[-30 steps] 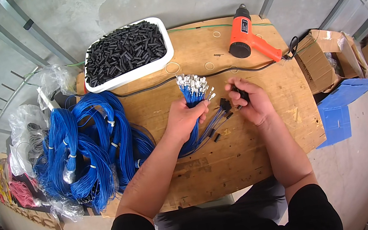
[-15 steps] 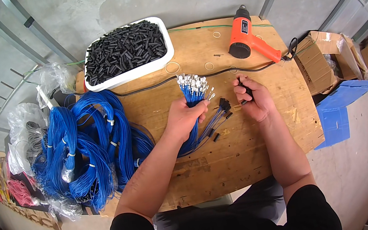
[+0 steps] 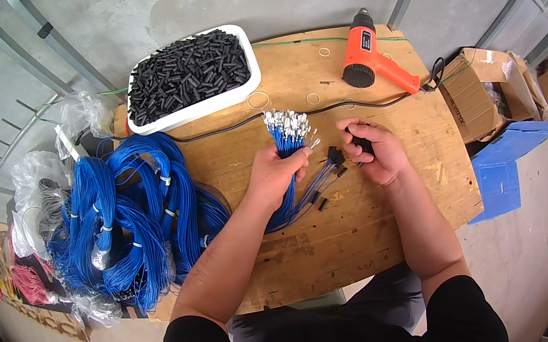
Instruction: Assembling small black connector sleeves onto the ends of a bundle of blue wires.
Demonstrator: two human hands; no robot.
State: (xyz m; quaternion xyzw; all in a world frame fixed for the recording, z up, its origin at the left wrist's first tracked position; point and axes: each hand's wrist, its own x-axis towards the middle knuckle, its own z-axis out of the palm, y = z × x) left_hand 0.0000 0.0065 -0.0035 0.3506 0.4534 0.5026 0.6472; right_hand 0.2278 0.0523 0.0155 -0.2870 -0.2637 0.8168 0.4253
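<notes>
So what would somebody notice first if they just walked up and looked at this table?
Probably the big heap of bright blue wires spilling over the left end of the wooden table. Next, the orange heat gun lying at the far right, and the white tray of small black tubes at the back. In the middle, the left hand holds a bunch of blue wires with metal tips.

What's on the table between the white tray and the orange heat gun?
Head view: bare wood between tray and heat gun, apart from a few rubber bands.
</notes>
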